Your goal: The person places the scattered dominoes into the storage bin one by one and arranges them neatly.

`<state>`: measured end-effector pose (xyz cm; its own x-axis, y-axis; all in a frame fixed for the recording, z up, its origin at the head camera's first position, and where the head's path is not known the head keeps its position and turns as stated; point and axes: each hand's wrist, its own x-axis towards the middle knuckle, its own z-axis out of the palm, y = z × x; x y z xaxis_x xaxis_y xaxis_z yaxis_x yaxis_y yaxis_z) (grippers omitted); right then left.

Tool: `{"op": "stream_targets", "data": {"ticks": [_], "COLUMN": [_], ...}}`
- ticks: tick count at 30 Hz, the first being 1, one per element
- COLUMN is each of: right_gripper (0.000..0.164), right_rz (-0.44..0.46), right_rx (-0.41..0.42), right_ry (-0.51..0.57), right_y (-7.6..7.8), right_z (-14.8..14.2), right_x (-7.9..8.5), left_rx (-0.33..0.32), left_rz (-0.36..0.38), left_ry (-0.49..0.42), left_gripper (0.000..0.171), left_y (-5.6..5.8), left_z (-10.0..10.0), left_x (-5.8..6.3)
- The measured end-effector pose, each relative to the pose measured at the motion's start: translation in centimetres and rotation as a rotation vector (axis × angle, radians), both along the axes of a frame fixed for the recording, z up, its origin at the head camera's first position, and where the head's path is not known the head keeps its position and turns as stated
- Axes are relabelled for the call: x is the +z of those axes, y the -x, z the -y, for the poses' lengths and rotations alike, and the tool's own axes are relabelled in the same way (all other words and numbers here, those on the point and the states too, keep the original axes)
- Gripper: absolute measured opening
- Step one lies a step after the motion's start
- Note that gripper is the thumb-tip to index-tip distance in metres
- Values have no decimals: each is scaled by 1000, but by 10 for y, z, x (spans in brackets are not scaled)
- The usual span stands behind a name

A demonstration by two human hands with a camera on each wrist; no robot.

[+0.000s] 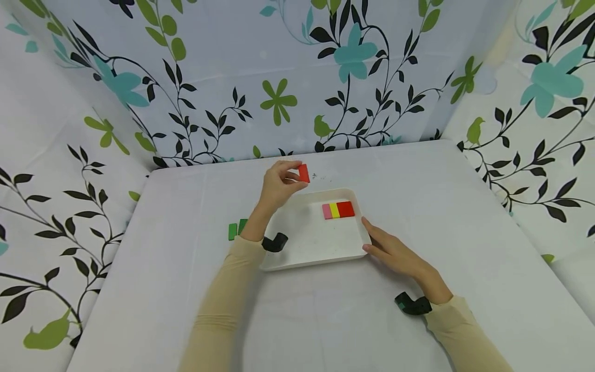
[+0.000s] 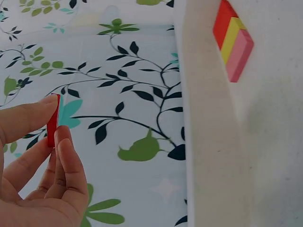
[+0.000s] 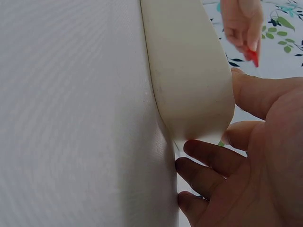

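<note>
The left hand (image 1: 279, 183) pinches a red block (image 1: 304, 173) beyond the white tray (image 1: 316, 237); only the head view shows green blocks (image 1: 232, 232). The right wrist view reveals the right hand (image 3: 270, 161), fingers apart, touching the tray's outer wall.

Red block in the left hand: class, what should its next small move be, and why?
Perhaps lower the red block into the white tray, beside the red end of the row of blocks: the left hand holds it clear of the tray, the row lies inside, and the right hand touches the tray's right side, seemingly steadying it.
</note>
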<state>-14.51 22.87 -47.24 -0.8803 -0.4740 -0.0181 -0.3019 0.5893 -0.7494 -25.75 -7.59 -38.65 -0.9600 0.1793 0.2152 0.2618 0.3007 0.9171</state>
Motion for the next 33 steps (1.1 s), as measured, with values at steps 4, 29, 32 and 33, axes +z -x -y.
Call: {"op": "stream_targets", "data": {"ticks": [4, 29, 32, 33], "right_gripper": [74, 74, 74, 74], "right_rz": [-10, 3, 5, 5], "right_rx": [8, -5, -5, -4], "right_ry": [-6, -13, -11, -11], "right_y": [1, 4, 4, 4], "right_z": [1, -1, -2, -2], "right_x": [0, 8, 8, 8], "left_rx": [-26, -71, -60, -60], "left_rz": [66, 260, 263, 259], "left_ry": [77, 307, 324, 333], "left_gripper": [51, 49, 50, 50], "left_y": [2, 4, 4, 4], "left_z": [-13, -32, -33, -34], "left_x": [-17, -60, -63, -64]}}
